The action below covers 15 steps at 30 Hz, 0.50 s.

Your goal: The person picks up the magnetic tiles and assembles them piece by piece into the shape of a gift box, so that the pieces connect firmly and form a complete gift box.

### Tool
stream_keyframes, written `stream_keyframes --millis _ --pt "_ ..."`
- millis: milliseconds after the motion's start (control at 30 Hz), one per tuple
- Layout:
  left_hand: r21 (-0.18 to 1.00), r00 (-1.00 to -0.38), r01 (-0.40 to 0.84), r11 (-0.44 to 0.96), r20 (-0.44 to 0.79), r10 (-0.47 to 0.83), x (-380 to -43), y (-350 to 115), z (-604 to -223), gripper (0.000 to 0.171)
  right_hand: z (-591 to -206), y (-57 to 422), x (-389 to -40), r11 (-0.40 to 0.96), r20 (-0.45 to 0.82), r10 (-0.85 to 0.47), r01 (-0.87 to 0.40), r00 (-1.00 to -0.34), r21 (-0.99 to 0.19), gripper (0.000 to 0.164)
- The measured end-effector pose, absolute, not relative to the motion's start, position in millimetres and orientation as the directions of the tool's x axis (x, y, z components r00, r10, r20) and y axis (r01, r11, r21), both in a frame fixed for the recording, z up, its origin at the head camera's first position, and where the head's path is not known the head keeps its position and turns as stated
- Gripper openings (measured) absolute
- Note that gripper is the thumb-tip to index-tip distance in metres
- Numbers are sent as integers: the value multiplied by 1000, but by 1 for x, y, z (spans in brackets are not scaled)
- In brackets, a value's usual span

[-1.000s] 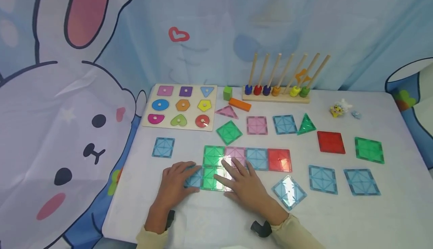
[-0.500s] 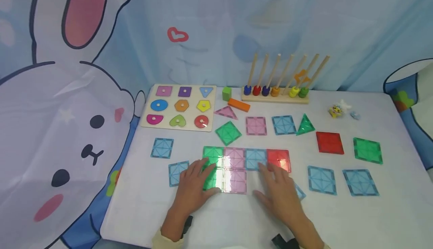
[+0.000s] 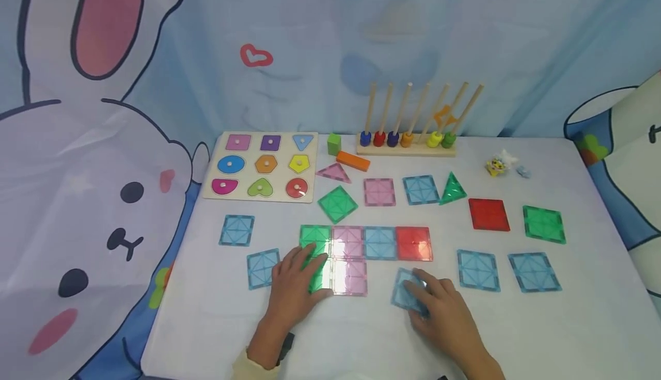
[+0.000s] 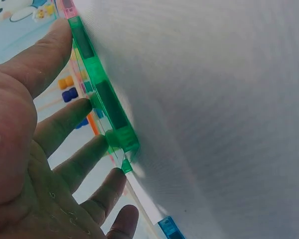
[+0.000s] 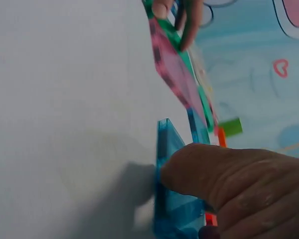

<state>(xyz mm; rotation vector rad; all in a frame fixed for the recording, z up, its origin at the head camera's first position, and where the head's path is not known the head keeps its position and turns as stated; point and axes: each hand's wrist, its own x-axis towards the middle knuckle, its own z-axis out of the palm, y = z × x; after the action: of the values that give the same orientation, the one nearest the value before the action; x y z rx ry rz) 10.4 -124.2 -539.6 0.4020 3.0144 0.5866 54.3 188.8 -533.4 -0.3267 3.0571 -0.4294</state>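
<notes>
My left hand (image 3: pixel 293 288) rests with spread fingers on the two green square magnetic tiles (image 3: pixel 316 234) at the left end of a joined block. In the left wrist view its fingertips touch the face of a green tile (image 4: pixel 102 84). My right hand (image 3: pixel 444 317) pinches a blue square magnetic tile (image 3: pixel 403 289) by its edges, just right of the lower pink tile (image 3: pixel 351 278). The right wrist view shows the thumb against the blue tile's edge (image 5: pixel 162 144). The block's upper row continues with a pink tile (image 3: pixel 348 242), a blue tile (image 3: pixel 380 243) and a red tile (image 3: pixel 414 244).
Loose blue tiles (image 3: pixel 263 268) lie left of the block, and more blue tiles (image 3: pixel 478 271) lie right. Behind are a shape puzzle board (image 3: pixel 260 151), an orange block (image 3: pixel 353 161), a green block (image 3: pixel 334 144), a peg stacker (image 3: pixel 406 150) and a small toy figure (image 3: pixel 497 166).
The left hand leaves a blue tile apart on the left and settles on the green tiles. The right hand moves off the block, takes the tilted blue tile and brings it leftward.
</notes>
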Motion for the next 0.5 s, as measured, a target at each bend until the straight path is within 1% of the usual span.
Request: stream_keyframes --millis 67,200,333,433,500 --pt "377 -966 241 894 7 257 11 -124 -540 77 -533 178 51 921 4 -267 -257 -964 -294 60" --pt "385 -964 250 888 15 265 12 -123 -540 76 -534 159 44 889 52 -319 -318 -946 -330 56" --pt "377 -963 254 891 14 269 12 -123 -541 76 -536 147 35 871 95 -362 -373 -927 -322 54" --pt "372 -965 247 894 8 264 11 -124 -540 76 -536 147 32 869 83 -366 -372 -927 -325 54" --pt "373 -965 245 895 6 262 11 -125 -540 76 -534 151 32 877 71 -325 -329 -943 -351 55"
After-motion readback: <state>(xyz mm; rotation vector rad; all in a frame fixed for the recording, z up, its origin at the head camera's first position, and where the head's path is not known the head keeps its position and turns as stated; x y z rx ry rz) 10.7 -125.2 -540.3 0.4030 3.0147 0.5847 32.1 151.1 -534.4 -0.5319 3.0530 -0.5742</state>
